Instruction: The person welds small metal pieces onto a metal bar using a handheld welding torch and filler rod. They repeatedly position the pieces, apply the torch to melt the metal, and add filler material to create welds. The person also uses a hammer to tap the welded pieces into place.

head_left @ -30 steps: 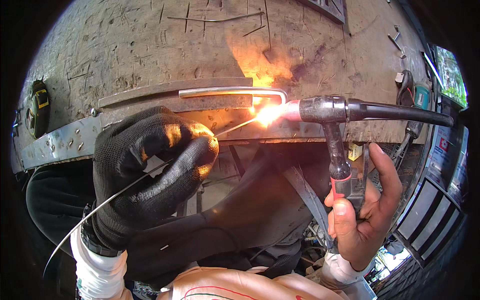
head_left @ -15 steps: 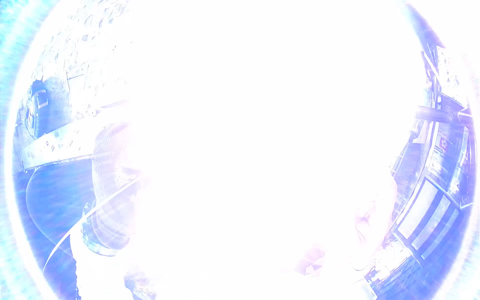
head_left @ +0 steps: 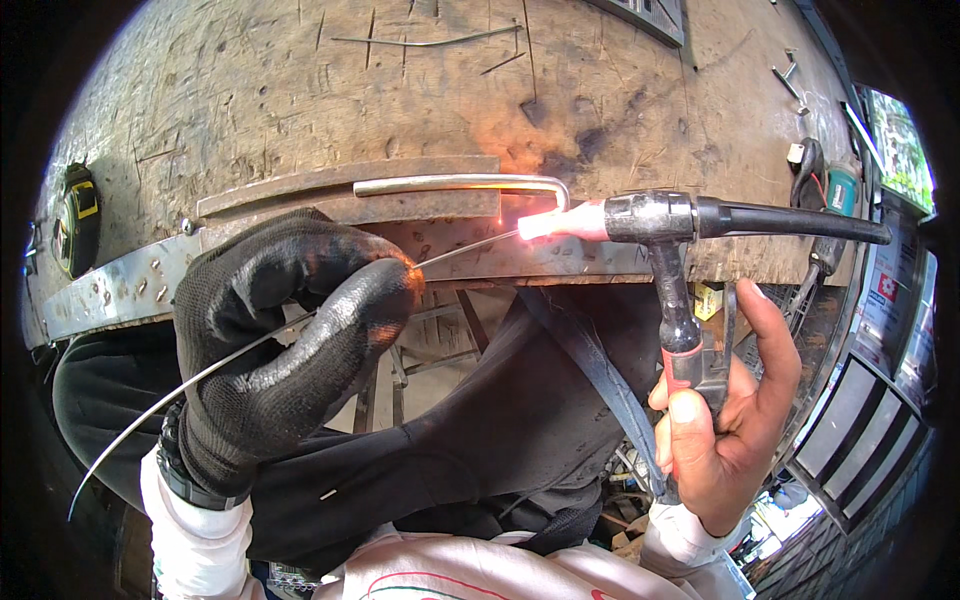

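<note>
My left hand [head_left: 300,345], in a black coated glove, pinches a thin filler rod [head_left: 205,372] between thumb and forefinger. The rod's far tip reaches the glowing nozzle [head_left: 565,222] of a TIG welding torch [head_left: 648,218]. Bare, my right hand [head_left: 715,430] grips the torch's handle, its index finger raised beside the switch. The nozzle points left and glows pink-white. Just above it lies a bent metal rod [head_left: 450,184], its hooked end by the nozzle, resting along a flat rusty metal strip [head_left: 290,195] on the table.
The scorched wooden table [head_left: 250,100] has a metal front edge [head_left: 110,295]. A tape measure [head_left: 77,222] sits at far left, a loose thin wire [head_left: 430,42] at the back. At right are a green-and-black power tool [head_left: 842,190] and a striped panel [head_left: 860,435]. My legs [head_left: 440,430] are below.
White glare that washed out most of the earlier picture is gone, and the work now shows clearly. Both hands appear in roughly the same places.
</note>
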Available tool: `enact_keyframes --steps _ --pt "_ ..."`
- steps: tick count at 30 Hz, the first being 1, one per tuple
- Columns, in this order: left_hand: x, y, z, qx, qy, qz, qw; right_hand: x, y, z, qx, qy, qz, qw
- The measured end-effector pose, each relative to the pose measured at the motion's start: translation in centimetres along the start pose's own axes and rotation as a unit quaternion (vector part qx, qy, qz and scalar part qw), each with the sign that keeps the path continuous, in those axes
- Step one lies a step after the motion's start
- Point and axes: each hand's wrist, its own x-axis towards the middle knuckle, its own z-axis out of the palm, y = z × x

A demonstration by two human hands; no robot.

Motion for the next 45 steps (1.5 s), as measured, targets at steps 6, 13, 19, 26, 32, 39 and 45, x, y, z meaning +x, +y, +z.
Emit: enact_keyframes --steps 6,13,19,26,32,39,45 --pt "0.0 0.1 0.0 0.000 -0.003 0.004 1.000 0.1 0.4 -0.4 -0.016 -0.005 -0.028 0.999" --pt "-0.1 -0.1 0.0 0.041 -0.008 0.037 0.998 0.1 0.4 -0.4 -0.003 0.004 -0.024 1.000" --pt "-0.1 0.0 -0.1 0.040 -0.014 0.030 0.999 -0.1 0.4 -0.4 -0.001 0.007 -0.009 1.000" --pt "-0.1 -0.2 -0.1 0.022 -0.014 0.043 0.999 -0.4 0.1 -0.4 -0.011 0.009 0.008 1.000" --pt "-0.3 0.0 -0.1 0.015 -0.012 0.022 1.000 -0.4 0.3 -0.5 -0.009 0.004 0.012 1.000" --pt "-0.2 0.1 -0.1 0.015 -0.024 0.013 1.000 0.1 1.0 -0.2 0.043 0.016 0.001 0.999" --pt "-0.4 1.7 -1.3 -0.083 0.062 0.048 0.993 -0.1 5.3 -1.3 0.251 0.002 0.092 0.963"
